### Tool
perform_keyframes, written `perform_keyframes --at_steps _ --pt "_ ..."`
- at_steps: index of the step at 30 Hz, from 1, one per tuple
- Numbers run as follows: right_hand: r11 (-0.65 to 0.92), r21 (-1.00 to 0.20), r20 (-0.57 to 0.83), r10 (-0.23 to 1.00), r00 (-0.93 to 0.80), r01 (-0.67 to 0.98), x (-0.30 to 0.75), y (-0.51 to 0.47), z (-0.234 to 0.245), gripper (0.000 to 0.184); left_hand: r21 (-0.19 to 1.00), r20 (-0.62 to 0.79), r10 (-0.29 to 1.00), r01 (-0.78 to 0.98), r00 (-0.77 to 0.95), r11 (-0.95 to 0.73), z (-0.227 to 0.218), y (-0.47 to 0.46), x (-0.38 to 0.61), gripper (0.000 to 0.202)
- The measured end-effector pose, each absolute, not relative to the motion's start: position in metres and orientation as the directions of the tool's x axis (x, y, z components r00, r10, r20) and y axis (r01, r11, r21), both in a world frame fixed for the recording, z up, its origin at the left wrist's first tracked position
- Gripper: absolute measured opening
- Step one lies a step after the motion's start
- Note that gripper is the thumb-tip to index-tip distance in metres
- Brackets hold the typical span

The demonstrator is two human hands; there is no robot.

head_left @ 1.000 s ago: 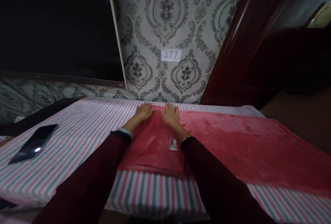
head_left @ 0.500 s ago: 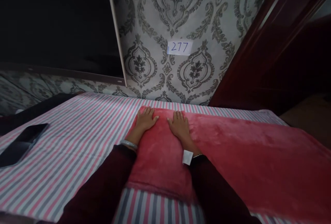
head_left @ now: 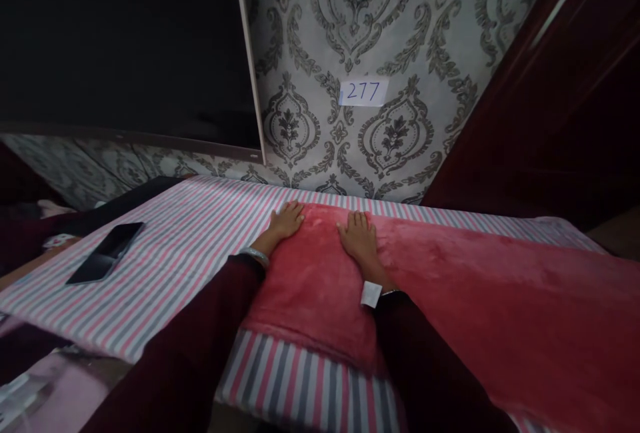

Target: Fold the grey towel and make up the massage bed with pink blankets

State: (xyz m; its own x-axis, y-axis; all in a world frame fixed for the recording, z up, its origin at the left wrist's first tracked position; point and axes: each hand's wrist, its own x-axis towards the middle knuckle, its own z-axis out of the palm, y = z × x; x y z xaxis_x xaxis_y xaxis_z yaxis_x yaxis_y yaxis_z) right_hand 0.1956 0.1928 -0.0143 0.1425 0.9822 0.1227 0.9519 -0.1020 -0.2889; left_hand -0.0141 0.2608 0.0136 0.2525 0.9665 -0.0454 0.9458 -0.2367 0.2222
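A plush red blanket (head_left: 315, 286) lies spread over a pink, grey and white striped cloth (head_left: 200, 233), its left part looking folded over. On the blanket's far left corner rests my left hand (head_left: 287, 220), palm down, with a bracelet at the wrist. My right hand (head_left: 359, 234) presses flat on the blanket a short way to the right, fingers stretched toward the wall. A white tag shows at that wrist. Neither hand grips the fabric. Dark sleeves hide parts of the blanket's near side.
A phone (head_left: 106, 253) lies on the striped cloth at the left. Behind stand a large dark screen (head_left: 125, 46) and a patterned wall (head_left: 340, 173) with a paper label (head_left: 364, 92) reading 277. A dark red glossy wooden panel (head_left: 505, 93) rises at the right.
The view has swung left and shows more beyond the table's left edge. My left hand has slid slightly outward to the blanket's left edge; my right hand stays flat on the blanket.
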Motion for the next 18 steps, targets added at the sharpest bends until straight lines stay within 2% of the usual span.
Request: perform_keyframes --at_steps 5,9,12,15,18 --pt "-0.123 -0.233 -0.026 0.992 0.120 0.965 0.200 0.200 0.008 0.064 0.244 -0.021 0.974 0.946 0.228 -0.216 -0.001 0.256 -0.017 0.060" --pt "0.058 -0.147 0.087 0.995 -0.046 0.987 0.168 0.213 0.026 0.061 0.227 0.009 0.971 0.945 0.239 -0.235 0.000 0.255 -0.016 0.061" --pt "0.187 -0.156 0.111 0.979 -0.170 0.970 0.129 0.221 0.019 0.057 0.204 0.012 0.969 0.948 0.249 -0.246 0.001 0.253 -0.016 0.060" --pt "0.196 -0.201 0.113 0.978 -0.176 0.960 0.109 0.224 0.003 0.056 0.179 0.013 0.966 0.950 0.257 -0.255 0.000 0.253 -0.017 0.058" --pt "0.159 -0.191 0.092 0.985 -0.143 0.969 0.128 0.224 -0.007 0.060 0.176 0.039 0.967 0.951 0.252 -0.255 -0.002 0.256 -0.018 0.057"
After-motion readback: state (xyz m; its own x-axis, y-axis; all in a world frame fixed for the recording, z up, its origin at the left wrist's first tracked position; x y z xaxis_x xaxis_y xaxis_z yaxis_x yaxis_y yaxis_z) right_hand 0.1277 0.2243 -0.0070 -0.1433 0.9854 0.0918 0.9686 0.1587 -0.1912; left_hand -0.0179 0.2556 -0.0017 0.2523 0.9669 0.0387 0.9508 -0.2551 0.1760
